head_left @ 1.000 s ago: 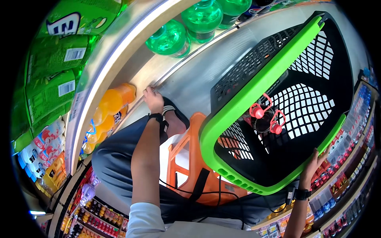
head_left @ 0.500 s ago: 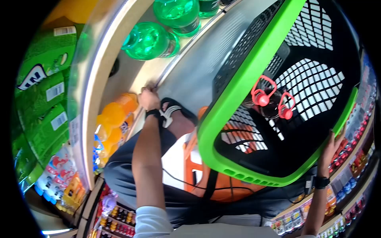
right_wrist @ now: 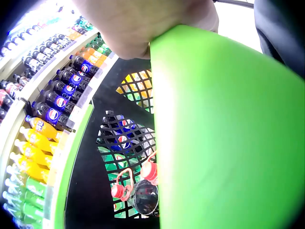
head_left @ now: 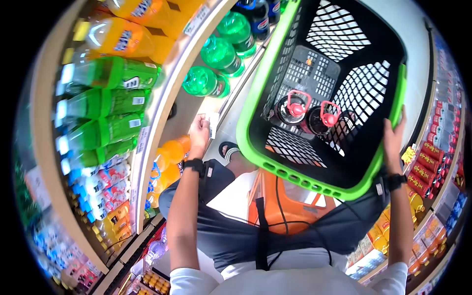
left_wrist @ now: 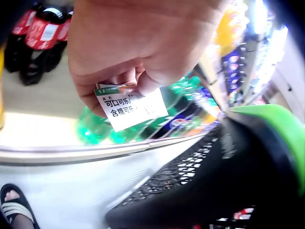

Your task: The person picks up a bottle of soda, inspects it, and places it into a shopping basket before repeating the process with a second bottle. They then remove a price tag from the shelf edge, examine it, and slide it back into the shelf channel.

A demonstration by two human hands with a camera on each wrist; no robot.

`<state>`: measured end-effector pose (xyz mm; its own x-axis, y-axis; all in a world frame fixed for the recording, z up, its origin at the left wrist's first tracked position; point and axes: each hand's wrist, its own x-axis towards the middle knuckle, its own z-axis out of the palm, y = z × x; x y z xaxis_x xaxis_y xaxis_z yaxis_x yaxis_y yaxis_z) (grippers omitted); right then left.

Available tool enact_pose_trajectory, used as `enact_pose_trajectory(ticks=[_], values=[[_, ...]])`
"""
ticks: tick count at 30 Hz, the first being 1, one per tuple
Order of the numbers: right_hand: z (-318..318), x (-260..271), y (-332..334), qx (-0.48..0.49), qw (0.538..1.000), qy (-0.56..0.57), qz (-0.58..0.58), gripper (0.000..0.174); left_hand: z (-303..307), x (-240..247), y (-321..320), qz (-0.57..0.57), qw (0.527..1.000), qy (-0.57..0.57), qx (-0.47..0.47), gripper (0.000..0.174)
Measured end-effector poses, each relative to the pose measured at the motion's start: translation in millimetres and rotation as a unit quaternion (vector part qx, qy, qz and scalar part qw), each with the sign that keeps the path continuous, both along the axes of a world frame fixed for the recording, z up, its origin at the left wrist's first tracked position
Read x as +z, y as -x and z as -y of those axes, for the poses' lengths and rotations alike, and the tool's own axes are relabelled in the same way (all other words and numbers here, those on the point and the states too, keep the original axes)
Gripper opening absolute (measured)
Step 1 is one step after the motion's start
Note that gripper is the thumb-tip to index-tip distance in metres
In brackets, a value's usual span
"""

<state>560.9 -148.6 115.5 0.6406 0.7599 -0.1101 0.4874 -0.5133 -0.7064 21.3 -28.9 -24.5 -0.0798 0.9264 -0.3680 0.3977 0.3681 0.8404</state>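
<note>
My left hand [head_left: 199,133] pinches a small white price tag [left_wrist: 136,113] with a green strip and black print, close to the lower shelf's front edge. The right hand [head_left: 395,142] grips the green rim [head_left: 314,186] of a black mesh shopping basket [head_left: 364,162], which is tilted towards me. In the right wrist view that hand [right_wrist: 157,24] is curled over the rim. Two dark soda bottles [head_left: 317,123] with red handled caps are inside the basket. Green soda bottles [head_left: 200,81] stand on the lower shelf, beyond the left hand.
An orange plastic stool [head_left: 285,196] is under me. Upper shelves on the left hold orange soda [head_left: 123,37] and green bottles [head_left: 115,101]. More shelves with red packs [head_left: 425,169] run along the right. Cola bottles [left_wrist: 45,31] stand at the back of the lower shelf.
The left hand, earlier at the shelf's edge, has come away from it with the price tag between its fingers. The basket shows more of its inside, and the head view has shifted.
</note>
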Motion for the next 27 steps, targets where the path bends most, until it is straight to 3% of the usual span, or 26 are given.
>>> enact_pose_trajectory(ticks=[4,6,8,10,11,12,13,14,15,18,19,20,23,27], values=[[0,-3,-5,-0.014,0.999,0.037,0.010,0.081,30,125,-36,0.073,0.993,-0.053,-0.070,0.006],[-1,3,-10,0.037,0.980,0.110,0.159,0.086,60,198,-63,0.123,0.985,-0.088,-0.082,0.007],[13,72,46,0.186,0.925,-0.117,0.309,0.073,94,260,-88,0.138,0.979,-0.105,-0.109,0.010],[41,166,118,0.280,0.944,-0.174,0.004,0.049,130,305,-114,0.141,0.972,-0.126,-0.141,0.013],[61,204,143,0.322,0.913,-0.108,-0.227,0.040,150,334,-130,0.208,0.967,-0.087,-0.119,0.014],[79,221,164,0.329,0.873,-0.096,-0.346,0.039,166,350,-139,0.181,0.973,-0.078,-0.122,0.013],[94,237,184,0.347,0.884,-0.078,-0.302,0.045,180,356,-145,0.163,0.968,-0.117,-0.150,0.012],[103,244,196,0.366,0.886,-0.063,-0.278,0.041,191,362,-149,0.141,0.961,-0.161,-0.175,0.010],[110,233,205,0.400,0.884,-0.119,-0.208,0.035,201,370,-153,0.176,0.953,-0.170,-0.178,0.011],[134,211,214,0.311,0.870,-0.165,-0.345,0.023,217,377,-150,0.170,0.952,-0.162,-0.194,0.016],[139,220,216,0.256,0.870,-0.160,-0.390,0.014,222,383,-152,0.252,0.953,-0.061,-0.158,0.024],[144,220,217,0.235,0.869,-0.152,-0.408,0.013,228,381,-149,0.272,0.950,-0.032,-0.151,0.025],[149,218,210,0.200,0.879,-0.124,-0.415,0.019,245,360,-151,0.310,0.942,-0.015,-0.126,0.031],[144,203,204,0.141,0.865,-0.198,-0.438,0.025,244,350,-151,0.316,0.944,0.016,-0.091,0.032]])
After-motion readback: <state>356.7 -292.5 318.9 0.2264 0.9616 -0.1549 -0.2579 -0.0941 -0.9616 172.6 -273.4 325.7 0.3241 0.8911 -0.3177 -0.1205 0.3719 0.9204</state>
